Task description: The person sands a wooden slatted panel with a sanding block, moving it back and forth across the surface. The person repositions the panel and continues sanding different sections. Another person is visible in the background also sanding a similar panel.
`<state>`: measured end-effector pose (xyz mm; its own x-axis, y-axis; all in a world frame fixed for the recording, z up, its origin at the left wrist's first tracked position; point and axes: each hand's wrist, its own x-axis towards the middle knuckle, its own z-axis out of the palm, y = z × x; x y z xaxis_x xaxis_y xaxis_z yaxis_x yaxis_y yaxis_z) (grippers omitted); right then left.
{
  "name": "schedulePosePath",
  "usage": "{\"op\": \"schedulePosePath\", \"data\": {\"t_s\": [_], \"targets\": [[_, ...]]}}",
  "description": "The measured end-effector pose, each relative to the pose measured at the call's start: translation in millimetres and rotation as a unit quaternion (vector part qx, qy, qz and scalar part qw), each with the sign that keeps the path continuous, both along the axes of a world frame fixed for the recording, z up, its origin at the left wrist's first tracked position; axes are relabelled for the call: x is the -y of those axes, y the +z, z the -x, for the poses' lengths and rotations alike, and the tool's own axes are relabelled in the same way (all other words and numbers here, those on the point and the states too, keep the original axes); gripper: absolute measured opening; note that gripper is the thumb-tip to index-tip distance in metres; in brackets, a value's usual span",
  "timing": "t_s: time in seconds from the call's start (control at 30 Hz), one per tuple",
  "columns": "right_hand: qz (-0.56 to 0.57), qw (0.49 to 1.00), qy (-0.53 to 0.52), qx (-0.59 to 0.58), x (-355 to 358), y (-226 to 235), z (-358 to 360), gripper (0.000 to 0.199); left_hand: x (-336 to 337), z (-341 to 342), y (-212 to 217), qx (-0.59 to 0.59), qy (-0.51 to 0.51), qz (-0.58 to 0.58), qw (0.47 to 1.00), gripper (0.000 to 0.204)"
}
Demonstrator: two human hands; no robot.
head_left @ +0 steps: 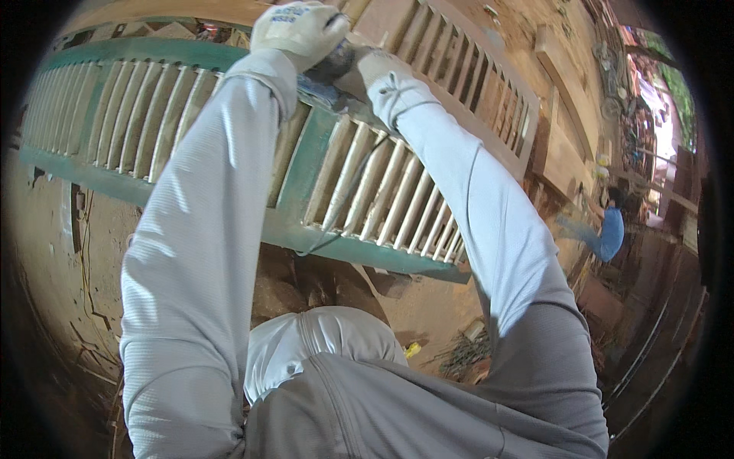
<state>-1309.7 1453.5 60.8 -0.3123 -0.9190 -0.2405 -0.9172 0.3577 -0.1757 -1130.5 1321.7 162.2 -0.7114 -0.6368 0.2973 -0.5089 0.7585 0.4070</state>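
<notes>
A long louvered shutter (294,172) with a green painted frame and pale, worn slats lies across in front of me. Over its far rail, both my gloved hands are on a dusty bluish corded power tool (330,80), mostly covered by them. My left hand (297,34), in a white glove, is closed at the tool's top. Lower and to the right, my right hand (371,67) wraps round its body, with the fingers partly hidden. From the tool's side a dark cord (355,180) hangs across the slats and loops below the near rail.
Beyond the green shutter lies a second louvered shutter (459,57) of bare wood. Wooden boards (566,92) lie at the right. A person in blue (608,233) is low down further right. Cables (84,268) run over the dusty ground at left, and a twig pile (466,352) is near my right leg.
</notes>
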Motion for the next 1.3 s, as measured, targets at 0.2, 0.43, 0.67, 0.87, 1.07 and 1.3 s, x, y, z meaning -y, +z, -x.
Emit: {"op": "schedulePosePath", "data": {"t_s": [0.2,0.43,0.67,0.87,1.07,1.3], "targets": [[-0.090,0.996,0.000,-0.023,29,27,-20,0.041,20,-14,12,0.034,0.013,-0.057,0.998,0.043],[-0.137,0.990,0.009,-0.022,121,123,-115,0.039,91,-67,23,0.041,0.052,-0.093,0.993,0.045],[-0.088,0.996,-0.005,0.008,217,116,-174,0.049,179,-132,13,0.036,0.120,-0.057,0.991,0.050],[-0.091,0.995,0.026,0.008,290,126,-232,0.033,248,-186,9,0.034,0.144,-0.053,0.988,0.052],[-0.092,0.996,0.010,0.007,350,110,-262,0.049,306,-220,2,-0.013,0.137,-0.038,0.990,0.039],[-0.085,0.996,-0.013,-0.026,397,117,-297,0.037,345,-257,11,-0.053,0.146,-0.046,0.987,0.035]]}}
